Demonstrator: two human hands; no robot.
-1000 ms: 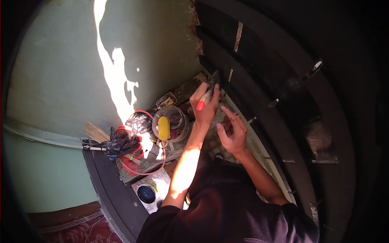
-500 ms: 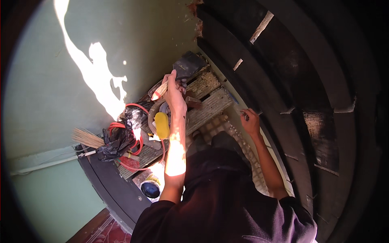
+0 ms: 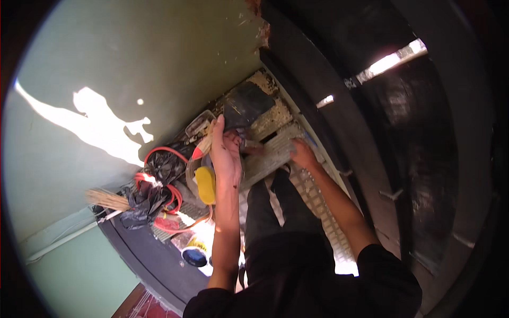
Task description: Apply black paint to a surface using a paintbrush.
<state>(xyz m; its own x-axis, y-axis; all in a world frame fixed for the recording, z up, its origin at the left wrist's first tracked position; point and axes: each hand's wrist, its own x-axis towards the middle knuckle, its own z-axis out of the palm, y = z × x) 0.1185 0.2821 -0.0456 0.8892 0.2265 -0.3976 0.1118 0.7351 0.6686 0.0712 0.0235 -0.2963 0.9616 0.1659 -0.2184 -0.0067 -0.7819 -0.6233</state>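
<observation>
My left hand (image 3: 227,153) is closed around a tool with a pale wooden handle and red tip (image 3: 200,148). Its working end is hidden behind my fingers. Just beyond the hand lies a dark, flat, squarish piece (image 3: 246,106) on the worn boards. A yellow oblong object (image 3: 205,185) sits beside my left wrist. My right hand (image 3: 303,153) is at the right end of a weathered grey plank (image 3: 270,156), fingers bent and partly hidden; whether it grips anything is not clear.
To the left lie a red hose (image 3: 174,199), black plastic bags (image 3: 140,206) and a straw broom (image 3: 106,199). A tub of dark liquid (image 3: 195,257) stands below them. Dark curved boards (image 3: 366,143) rise on the right, a green wall (image 3: 175,63) at the back. Patterned tiles (image 3: 331,222) show beneath.
My right hand has moved left, from beside the dark boards to the plank's end. The left hand still holds the wooden handle. The whole view has shifted, showing more of my legs.
</observation>
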